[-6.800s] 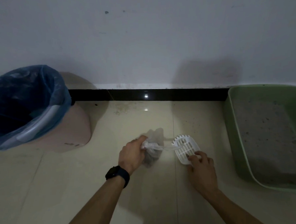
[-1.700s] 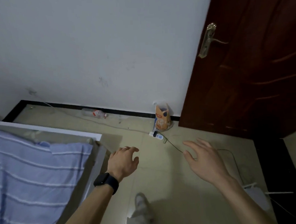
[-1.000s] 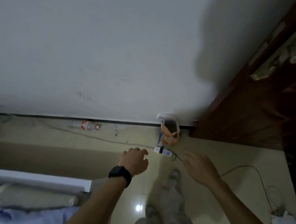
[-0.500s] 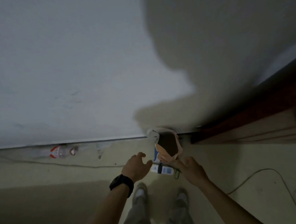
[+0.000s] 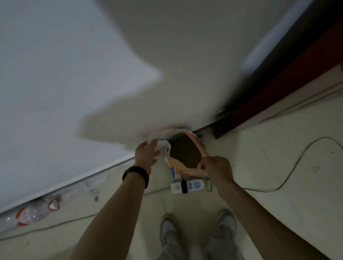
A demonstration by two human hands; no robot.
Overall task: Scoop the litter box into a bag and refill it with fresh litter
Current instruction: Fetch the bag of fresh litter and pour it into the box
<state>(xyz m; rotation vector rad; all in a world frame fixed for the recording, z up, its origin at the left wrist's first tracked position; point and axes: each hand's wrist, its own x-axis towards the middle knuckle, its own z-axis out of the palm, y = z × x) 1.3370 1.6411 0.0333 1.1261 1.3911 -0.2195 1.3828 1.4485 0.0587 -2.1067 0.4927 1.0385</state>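
Observation:
An opened orange, white and blue litter bag [image 5: 184, 149] stands on the floor against the white wall, its dark mouth facing up. My right hand [image 5: 215, 168] pinches the near rim of the bag's opening. My left hand [image 5: 146, 156], with a black watch on the wrist, has straight fingers and touches the bag's left edge. The litter box, scoop and waste bag are out of view.
A white power strip [image 5: 187, 186] with a plug and a cable lies on the floor just in front of the bag. A clear plastic bottle [image 5: 32, 213] lies along the wall at left. The dark red door [image 5: 283, 84] is at right. My shoes [image 5: 167, 224] stand below.
I have walked from the litter box to the wall by the door and bent over the bag. My right hand has taken hold of its rim and my left hand has reached its left edge.

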